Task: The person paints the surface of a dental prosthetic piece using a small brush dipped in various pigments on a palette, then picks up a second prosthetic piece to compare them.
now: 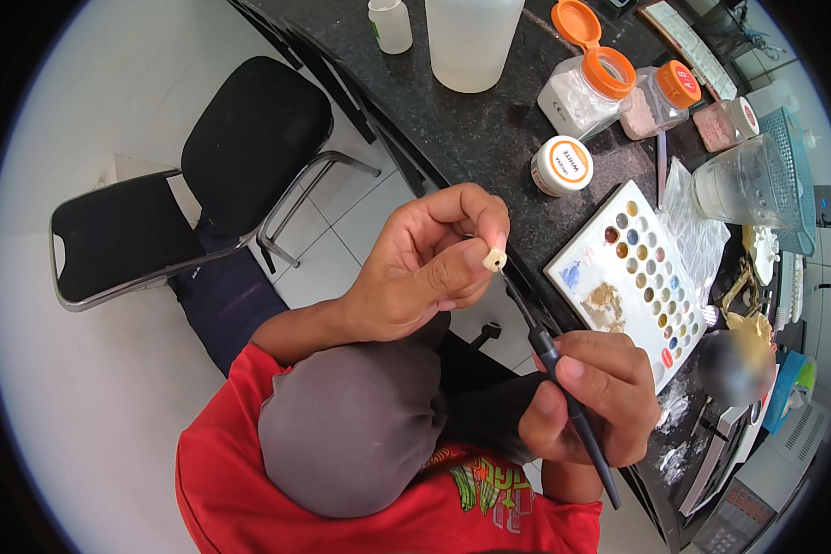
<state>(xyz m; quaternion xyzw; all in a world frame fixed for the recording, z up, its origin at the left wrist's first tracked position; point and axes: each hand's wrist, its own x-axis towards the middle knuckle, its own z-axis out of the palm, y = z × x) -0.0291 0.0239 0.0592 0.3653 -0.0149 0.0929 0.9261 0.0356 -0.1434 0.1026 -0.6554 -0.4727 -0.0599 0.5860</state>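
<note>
My left hand (420,263) is closed, pinching a small cream-coloured dental crown (495,259) with a dark spot or hole between thumb and forefinger. In my right hand (600,392) is a slim black-handled brush (544,346), gripped like a pen. Its thin tip reaches up to the crown and appears to touch it, though the bristles are too fine to make out. To the right of both hands lies a white palette (609,247) with rows of coloured wells and smeared brown and blue patches.
Beyond my hands, a white jar (561,166), orange-lidded powder jars (582,97) and a large translucent bottle (473,42) stand on the dark speckled worktop (471,125). A clear cup (737,185) is further right. Two black chairs (254,134) stand on the left.
</note>
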